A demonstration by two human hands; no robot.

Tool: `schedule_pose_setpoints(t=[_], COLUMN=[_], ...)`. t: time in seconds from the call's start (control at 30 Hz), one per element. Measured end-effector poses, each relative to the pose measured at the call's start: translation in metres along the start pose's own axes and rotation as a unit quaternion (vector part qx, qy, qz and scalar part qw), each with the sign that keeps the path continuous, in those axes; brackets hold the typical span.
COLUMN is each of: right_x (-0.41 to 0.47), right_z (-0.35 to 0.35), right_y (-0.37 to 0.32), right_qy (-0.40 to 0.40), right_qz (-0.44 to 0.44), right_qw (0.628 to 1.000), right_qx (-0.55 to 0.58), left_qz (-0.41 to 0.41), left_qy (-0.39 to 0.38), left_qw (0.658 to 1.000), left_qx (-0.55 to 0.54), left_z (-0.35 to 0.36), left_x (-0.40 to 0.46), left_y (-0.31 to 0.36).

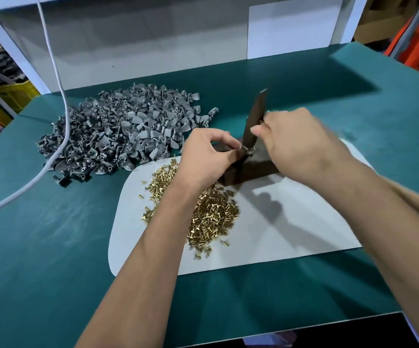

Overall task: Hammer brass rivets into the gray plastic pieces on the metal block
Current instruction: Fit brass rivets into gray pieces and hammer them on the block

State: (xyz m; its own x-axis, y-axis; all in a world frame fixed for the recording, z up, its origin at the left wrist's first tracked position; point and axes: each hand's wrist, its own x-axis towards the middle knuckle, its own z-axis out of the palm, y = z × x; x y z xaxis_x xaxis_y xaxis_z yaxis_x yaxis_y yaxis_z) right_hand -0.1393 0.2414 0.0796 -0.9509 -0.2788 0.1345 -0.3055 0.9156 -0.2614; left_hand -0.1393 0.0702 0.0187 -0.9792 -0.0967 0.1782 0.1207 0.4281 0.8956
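Left hand (209, 156) pinching small gray plastic piece (244, 152) atop dark metal block (251, 169); right hand (296, 141) gripping flat dark metal bar (254, 119) — could strike fingertips, too close.

2 bare forearms come in from the bottom edge of the view; neither one shows a sleeve, cuff, watch, strap or glove; the left hand (204, 156) is bare too, with no ring showing on its fingers; the right hand (296, 144) is likewise uncovered, slightly blurred; its thumbnail is short and plain, without polish; both wrists are uncovered, and nothing of the person's clothing is in view.
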Motion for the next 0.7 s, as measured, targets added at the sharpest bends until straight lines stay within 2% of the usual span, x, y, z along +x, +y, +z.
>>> schedule_pose_setpoints(t=[0.07,0.17,0.2,0.27,0.33,0.37,0.47,0.5,0.6,0.63,0.7], right_x=[0.003,0.0,0.0,0.001,0.005,0.006,0.003,0.003,0.001,0.003,0.006], right_z=[-0.007,-0.004,0.0,0.005,-0.005,-0.011,-0.012,-0.007,0.006,0.002,-0.006], right_y=[0.0,-0.002,-0.003,-0.001,0.001,0.002,0.0,-0.002,0.003,0.006,0.01], right_qy=[0.021,0.127,0.11,0.018,-0.004,0.017,0.165,0.149,0.005,-0.007,0.033], right_qz=[-0.001,-0.005,-0.006,0.005,0.004,-0.001,-0.001,-0.003,0.022,0.021,0.012], right_qw=[1.0,0.99,0.992,0.999,1.0,1.0,0.983,0.985,0.999,1.0,0.999], right_qx=[-0.007,0.058,0.063,0.026,-0.005,-0.009,0.077,0.085,0.025,0.009,-0.005], left_qz=[0.007,0.008,0.006,0.0,-0.001,0.002,0.009,0.008,0.003,0.0,-0.006], left_qy=[0.007,0.014,0.01,0.001,0.004,0.009,0.014,0.014,0.011,0.011,0.012], left_qw=[1.0,1.0,1.0,1.0,1.0,1.0,1.0,1.0,1.0,1.0,1.0], left_qx=[0.01,0.017,0.013,0.001,0.004,0.01,0.022,0.021,0.004,0.003,0.008], left_z=[0.0,0.0,-0.001,0.0,0.0,0.001,0.0,0.0,0.001,0.001,0.0], left_x=[0.0,0.001,0.002,0.001,0.001,0.0,0.001,0.001,0.0,0.0,0.0], left_y=[0.0,-0.001,-0.002,-0.002,-0.002,-0.001,-0.002,-0.003,0.0,0.001,0.001])
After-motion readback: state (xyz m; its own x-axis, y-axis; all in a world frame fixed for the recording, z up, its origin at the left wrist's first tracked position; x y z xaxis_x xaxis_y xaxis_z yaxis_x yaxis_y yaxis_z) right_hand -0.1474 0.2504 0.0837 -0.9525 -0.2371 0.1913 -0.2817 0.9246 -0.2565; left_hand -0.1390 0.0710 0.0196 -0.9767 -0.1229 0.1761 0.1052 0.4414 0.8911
